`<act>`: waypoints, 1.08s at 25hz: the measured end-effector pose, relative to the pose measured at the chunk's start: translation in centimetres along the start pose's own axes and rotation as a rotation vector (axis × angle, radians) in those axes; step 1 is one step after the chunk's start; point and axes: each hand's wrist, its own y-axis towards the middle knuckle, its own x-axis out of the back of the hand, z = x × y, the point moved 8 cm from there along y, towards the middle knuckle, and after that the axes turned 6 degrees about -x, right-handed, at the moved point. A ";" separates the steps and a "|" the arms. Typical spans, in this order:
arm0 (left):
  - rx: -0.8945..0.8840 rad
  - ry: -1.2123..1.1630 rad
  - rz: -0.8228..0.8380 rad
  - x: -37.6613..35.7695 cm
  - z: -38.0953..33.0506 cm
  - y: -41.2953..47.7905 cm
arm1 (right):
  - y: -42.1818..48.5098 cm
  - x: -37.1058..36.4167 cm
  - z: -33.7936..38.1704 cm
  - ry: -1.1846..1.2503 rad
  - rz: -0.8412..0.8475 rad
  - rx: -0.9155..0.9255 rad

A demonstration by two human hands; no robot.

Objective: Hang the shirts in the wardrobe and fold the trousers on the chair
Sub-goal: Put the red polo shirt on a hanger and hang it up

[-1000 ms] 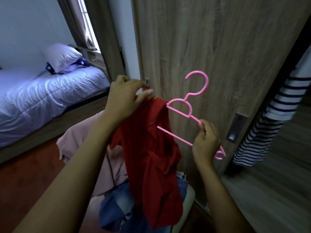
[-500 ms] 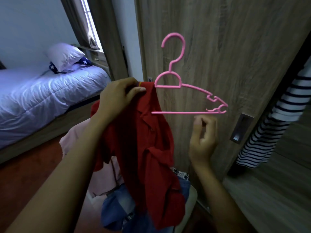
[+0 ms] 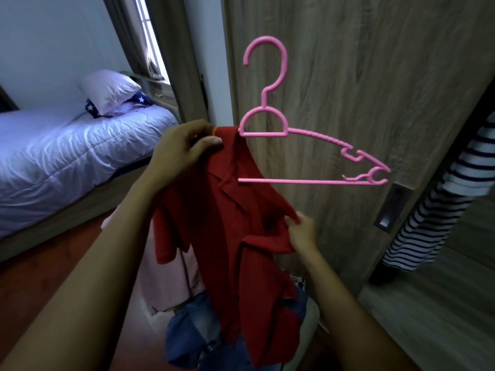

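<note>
Left hand [image 3: 184, 151] has a firm grip on the collar of the red shirt [image 3: 235, 236], thumb on top, holding it up in front of the wardrobe door [image 3: 361, 76]. The pink hanger [image 3: 294, 181] sits hook-up, one arm hidden behind that collar, the other poking out bare to the right. Right hand [image 3: 302, 234] pinches a fold of the shirt lower down. Underneath, jeans [image 3: 187, 325] and a pink garment [image 3: 166, 279] are piled on the chair [image 3: 313, 314], jeans reaching its right edge. A striped shirt [image 3: 428, 223] hangs inside the wardrobe.
</note>
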 end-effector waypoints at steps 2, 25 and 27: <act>0.013 0.107 -0.044 0.5 1.9 -0.8 | 0.3 3.2 0.2 0.221 -0.012 -0.078; 0.065 0.128 -0.238 -2.7 3.6 -3.8 | -4.4 14.8 14.6 -0.003 -0.362 0.602; 0.050 0.118 -0.233 -2.5 3.3 -3.6 | -4.7 14.1 15.9 -0.232 -0.370 0.725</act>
